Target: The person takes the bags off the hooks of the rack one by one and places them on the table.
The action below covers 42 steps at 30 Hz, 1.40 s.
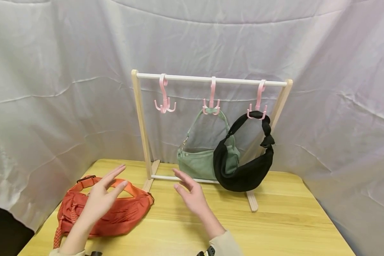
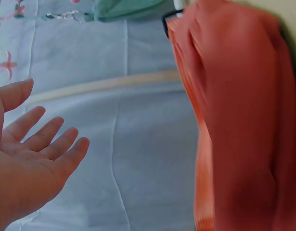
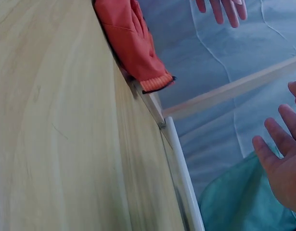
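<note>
My left hand [image 1: 100, 199] hovers above a red-orange waist bag [image 1: 124, 215] that lies on the left of the table, its fingers extended and holding nothing. In the left wrist view the same hand [image 2: 39, 159] shows spread fingers apart from the bag [image 2: 244, 125]. My right hand [image 1: 192, 193] is raised over the table's middle, fingers loosely extended, with nothing in it. Behind it a green shoulder bag [image 1: 195, 165] hangs by its strap from the middle pink hook [image 1: 212, 94]. A black shoulder bag [image 1: 243, 177] hangs from the right pink hook [image 1: 259, 96], partly covering the green one.
A wooden rack with a white top rail [image 1: 188, 78] stands toward the back of the wooden table [image 1: 284, 220]. The left pink hook [image 1: 164, 94] carries no bag. One rack foot [image 1: 252, 202] points forward at the right. A pale curtain [image 1: 83, 71] surrounds the table.
</note>
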Tool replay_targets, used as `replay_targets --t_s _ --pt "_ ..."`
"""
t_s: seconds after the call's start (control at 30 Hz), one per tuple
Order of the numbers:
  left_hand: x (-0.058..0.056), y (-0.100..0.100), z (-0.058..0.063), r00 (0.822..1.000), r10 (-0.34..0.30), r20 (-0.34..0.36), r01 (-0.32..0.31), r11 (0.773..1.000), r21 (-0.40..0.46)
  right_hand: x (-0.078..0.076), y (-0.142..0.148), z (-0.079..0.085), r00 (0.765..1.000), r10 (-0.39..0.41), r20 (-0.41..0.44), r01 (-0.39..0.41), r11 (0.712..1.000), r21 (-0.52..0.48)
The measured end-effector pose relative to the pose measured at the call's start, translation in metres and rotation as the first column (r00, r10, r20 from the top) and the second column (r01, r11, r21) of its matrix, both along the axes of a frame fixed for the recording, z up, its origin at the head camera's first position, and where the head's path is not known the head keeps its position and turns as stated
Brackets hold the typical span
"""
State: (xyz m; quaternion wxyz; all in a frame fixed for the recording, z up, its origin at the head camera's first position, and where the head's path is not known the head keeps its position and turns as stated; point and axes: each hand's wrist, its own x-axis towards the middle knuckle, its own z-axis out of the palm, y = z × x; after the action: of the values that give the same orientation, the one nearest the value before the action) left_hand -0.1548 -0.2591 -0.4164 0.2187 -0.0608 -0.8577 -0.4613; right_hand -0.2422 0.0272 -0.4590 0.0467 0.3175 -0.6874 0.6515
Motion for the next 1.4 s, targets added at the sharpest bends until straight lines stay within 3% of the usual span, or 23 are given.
replay_targets --t_s 0.27,0.8,1.07,1.4 --pt "-0.015 0.022 0.001 0.993 -0.055 -0.102 0.057 0.998 0.013 -0.004 0.014 0.003 0.998 -0.027 -0.048 0.024 0.998 -0.064" --pt "-0.041 0.065 0.010 0.974 -0.161 -0.157 0.183 0.974 0.134 -0.002 0.040 0.025 0.983 -0.112 -0.144 0.096 0.989 -0.111" --pt "-0.055 0.086 0.026 0.967 -0.189 -0.173 0.223 0.954 0.201 -0.001 0.051 0.049 0.973 -0.115 -0.202 0.086 0.985 -0.148" --pt "-0.072 0.105 0.047 0.947 -0.221 -0.231 0.278 0.926 0.254 -0.004 0.060 0.079 0.943 -0.140 -0.303 0.090 0.981 -0.175"
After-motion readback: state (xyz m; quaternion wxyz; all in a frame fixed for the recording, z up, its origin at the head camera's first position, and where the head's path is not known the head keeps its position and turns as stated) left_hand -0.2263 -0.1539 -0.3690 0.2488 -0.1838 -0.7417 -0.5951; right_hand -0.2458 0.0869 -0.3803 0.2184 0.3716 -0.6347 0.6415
